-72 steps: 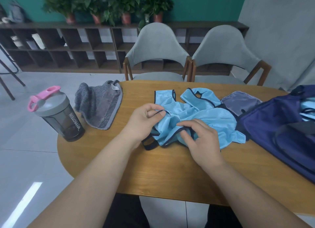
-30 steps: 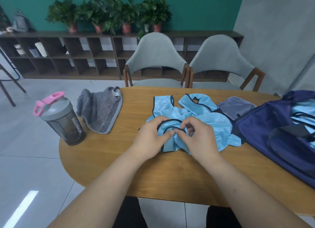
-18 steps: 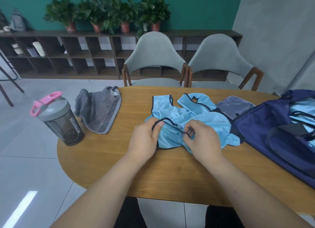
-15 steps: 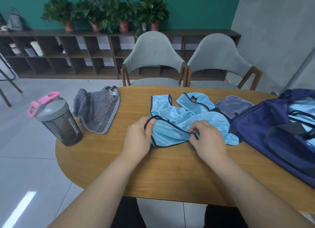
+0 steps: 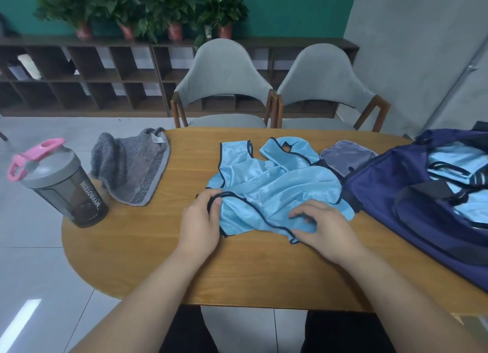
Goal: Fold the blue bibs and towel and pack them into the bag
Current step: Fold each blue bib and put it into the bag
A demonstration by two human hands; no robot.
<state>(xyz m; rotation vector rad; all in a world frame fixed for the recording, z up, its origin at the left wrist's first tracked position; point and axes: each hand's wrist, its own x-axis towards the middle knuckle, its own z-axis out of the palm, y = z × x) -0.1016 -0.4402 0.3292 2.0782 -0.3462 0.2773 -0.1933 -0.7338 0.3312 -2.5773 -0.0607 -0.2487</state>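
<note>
A light blue bib point(image 5: 274, 189) with dark trim lies crumpled in the middle of the wooden table point(image 5: 158, 247). My left hand point(image 5: 202, 224) pinches the bib's dark-edged left corner between thumb and fingers. My right hand point(image 5: 323, 227) grips its near right edge, fingers curled into the cloth. A grey towel point(image 5: 132, 168) lies bunched at the table's far left. The navy bag point(image 5: 412, 205) stands open at the right, with folded blue bibs point(image 5: 456, 162) inside.
A grey shaker bottle point(image 5: 62, 182) with a pink lid stands at the table's left edge. A greyish pouch point(image 5: 346, 156) lies between bib and bag. Two grey chairs point(image 5: 224, 83) stand behind the table; shelves with plants line the back wall.
My hands have moved apart along the bib's near edge, the left one leftward and the right one rightward, spreading the cloth flatter on the table.
</note>
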